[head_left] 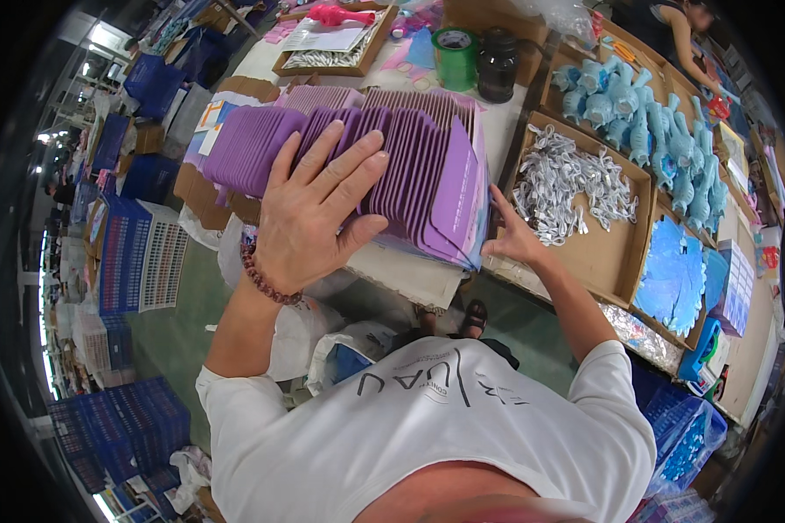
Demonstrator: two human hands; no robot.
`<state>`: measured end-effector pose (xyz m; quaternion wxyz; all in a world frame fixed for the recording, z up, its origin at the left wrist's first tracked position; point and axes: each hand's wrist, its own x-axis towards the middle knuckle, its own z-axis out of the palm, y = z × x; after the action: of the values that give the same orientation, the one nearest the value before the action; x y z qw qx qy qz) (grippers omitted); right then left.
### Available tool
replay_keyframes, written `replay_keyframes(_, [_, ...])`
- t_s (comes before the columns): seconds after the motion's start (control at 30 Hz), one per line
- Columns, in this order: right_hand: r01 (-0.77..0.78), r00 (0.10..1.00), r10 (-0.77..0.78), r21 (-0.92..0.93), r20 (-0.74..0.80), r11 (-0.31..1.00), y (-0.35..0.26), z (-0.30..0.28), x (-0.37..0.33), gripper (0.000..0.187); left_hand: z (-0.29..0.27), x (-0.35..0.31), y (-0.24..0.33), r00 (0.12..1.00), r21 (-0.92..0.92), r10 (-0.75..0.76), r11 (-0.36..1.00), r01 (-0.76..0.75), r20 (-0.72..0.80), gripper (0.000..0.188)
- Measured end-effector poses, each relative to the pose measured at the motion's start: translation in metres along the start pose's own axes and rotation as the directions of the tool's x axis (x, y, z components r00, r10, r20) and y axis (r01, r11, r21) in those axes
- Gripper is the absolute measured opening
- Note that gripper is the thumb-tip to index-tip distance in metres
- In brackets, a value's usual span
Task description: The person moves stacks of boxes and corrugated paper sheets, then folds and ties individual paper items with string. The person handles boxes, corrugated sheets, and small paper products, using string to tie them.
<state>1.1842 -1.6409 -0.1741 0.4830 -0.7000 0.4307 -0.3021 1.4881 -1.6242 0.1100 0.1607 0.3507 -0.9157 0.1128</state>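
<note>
A long row of thin purple cards (410,174) with rounded corners stands on edge across the table in front of me. My left hand (314,205), with a beaded bracelet at the wrist, lies over the middle of the row. Its fingers are spread flat on the card tops and the thumb points right. At the row's right end, my right hand (515,234) rests beside the last, slightly tilted card, fingers stretched and thumb apart. Part of the cards is hidden under my left hand. Neither hand grips anything.
On the right, one cardboard tray (584,270) holds bundled white cables (567,183), another light-blue figure-shaped parts (637,109). Green tape (455,59) and a dark jar (498,65) stand behind the cards. Blue crates (126,253) are stacked at left. Another person's arm (689,57) shows at upper right.
</note>
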Motion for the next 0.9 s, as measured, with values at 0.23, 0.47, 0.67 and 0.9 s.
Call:
replay_keyframes(0.23, [-0.005,1.000,0.005,0.014,-0.003,1.000,-0.009,0.009,0.005,0.128,0.000,-0.080,-0.090,0.742,0.034,-0.338,0.899,0.437,-0.579,0.066])
replay_keyframes(0.47, [0.011,1.000,-0.011,0.001,0.001,1.000,-0.004,0.017,0.010,0.131,0.127,-0.154,-0.186,0.399,-0.916,-0.845,-0.399,-0.029,0.356,0.046])
replay_keyframes(0.67, [-0.035,0.998,0.034,0.041,0.046,0.999,0.007,0.013,0.004,0.140,0.177,-0.175,-0.168,0.747,-0.924,-0.558,-0.322,0.205,0.361,0.040])
replay_keyframes(0.9, [-0.127,0.988,0.096,0.280,0.122,0.952,-0.008,-0.008,-0.016,0.139,0.249,-0.182,-0.123,0.756,-0.850,-0.581,0.198,0.489,0.300,0.046])
